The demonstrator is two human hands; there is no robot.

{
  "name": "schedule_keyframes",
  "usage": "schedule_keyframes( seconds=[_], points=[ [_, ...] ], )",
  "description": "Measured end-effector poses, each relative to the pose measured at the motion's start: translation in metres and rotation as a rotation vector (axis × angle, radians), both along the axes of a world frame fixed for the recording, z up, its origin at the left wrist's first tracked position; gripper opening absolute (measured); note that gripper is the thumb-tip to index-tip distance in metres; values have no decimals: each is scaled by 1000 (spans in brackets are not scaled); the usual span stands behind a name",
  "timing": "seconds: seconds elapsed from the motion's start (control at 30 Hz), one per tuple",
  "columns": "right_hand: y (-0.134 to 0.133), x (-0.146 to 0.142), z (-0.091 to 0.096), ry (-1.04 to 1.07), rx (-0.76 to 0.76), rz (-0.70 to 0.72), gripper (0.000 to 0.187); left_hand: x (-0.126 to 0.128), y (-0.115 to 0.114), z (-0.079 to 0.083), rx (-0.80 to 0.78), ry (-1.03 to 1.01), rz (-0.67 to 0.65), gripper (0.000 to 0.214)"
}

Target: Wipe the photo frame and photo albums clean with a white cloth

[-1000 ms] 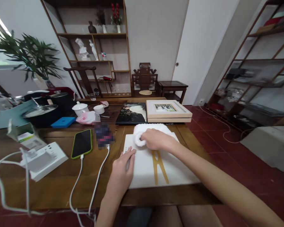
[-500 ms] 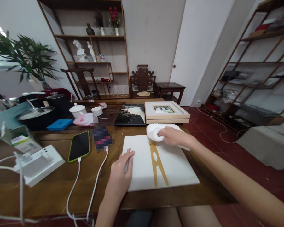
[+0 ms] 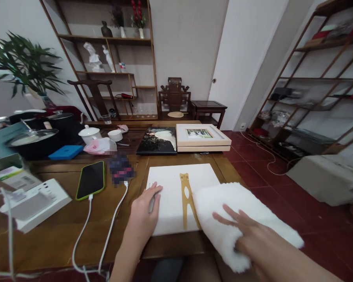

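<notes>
A flat white board or box (image 3: 167, 172) lies near the table's front edge. Down its middle runs a gold cat-headed shape (image 3: 184, 188) with two long legs; whether it is printed or laid there I cannot tell. My left hand (image 3: 147, 203) rests on the board's left edge, fingers stretched over the top and thumb apart. A white fluffy towel (image 3: 223, 196) is in my right hand (image 3: 241, 225), which presses on it with some fingers spread and others tucked into the fold. The towel covers the board's right front part and one leg's tip, and hangs past the edge.
Behind the board lie a dark picture panel (image 3: 158, 141) and stacked light wooden frames (image 3: 204, 145). To the left are a green-cased phone (image 3: 91, 180) with a white cable (image 3: 79, 239), a power strip (image 3: 53, 199), a blue box (image 3: 65, 152) and a pot (image 3: 32, 145).
My right hand has drawn the towel from the board's far edge toward me and to the right. Its fingers have spread. My left hand stays on the board's edge; the view has shifted slightly.
</notes>
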State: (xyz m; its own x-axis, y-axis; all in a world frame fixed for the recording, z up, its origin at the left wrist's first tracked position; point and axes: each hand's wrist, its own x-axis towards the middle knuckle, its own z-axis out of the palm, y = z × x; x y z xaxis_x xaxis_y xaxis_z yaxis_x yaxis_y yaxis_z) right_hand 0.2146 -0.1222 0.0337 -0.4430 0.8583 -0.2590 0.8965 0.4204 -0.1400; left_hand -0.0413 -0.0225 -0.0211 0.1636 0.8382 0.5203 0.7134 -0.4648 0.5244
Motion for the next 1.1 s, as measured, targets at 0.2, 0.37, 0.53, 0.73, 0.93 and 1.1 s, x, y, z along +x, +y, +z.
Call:
schedule_keyframes(
  seconds=[0.2,0.37,0.53,0.73,0.93,1.1],
  points=[
    [76,-2,26,-23,127,-76,50,-1,1,1,4,-6,-10,24],
    [137,-3,25,-9,165,-32,44,-3,0,0,-13,-20,-14,24],
    [106,-3,23,2,170,-63,49,-3,0,-1,-21,-30,-7,24],
    [16,8,15,90,14,-33,44,0,0,1,-19,-42,-10,24],
    [-14,10,10,104,-6,8,37,0,0,3,-48,-43,5,22],
    [48,3,23,6,53,-44,48,0,-1,3,-50,-60,-9,21]
  ],
)
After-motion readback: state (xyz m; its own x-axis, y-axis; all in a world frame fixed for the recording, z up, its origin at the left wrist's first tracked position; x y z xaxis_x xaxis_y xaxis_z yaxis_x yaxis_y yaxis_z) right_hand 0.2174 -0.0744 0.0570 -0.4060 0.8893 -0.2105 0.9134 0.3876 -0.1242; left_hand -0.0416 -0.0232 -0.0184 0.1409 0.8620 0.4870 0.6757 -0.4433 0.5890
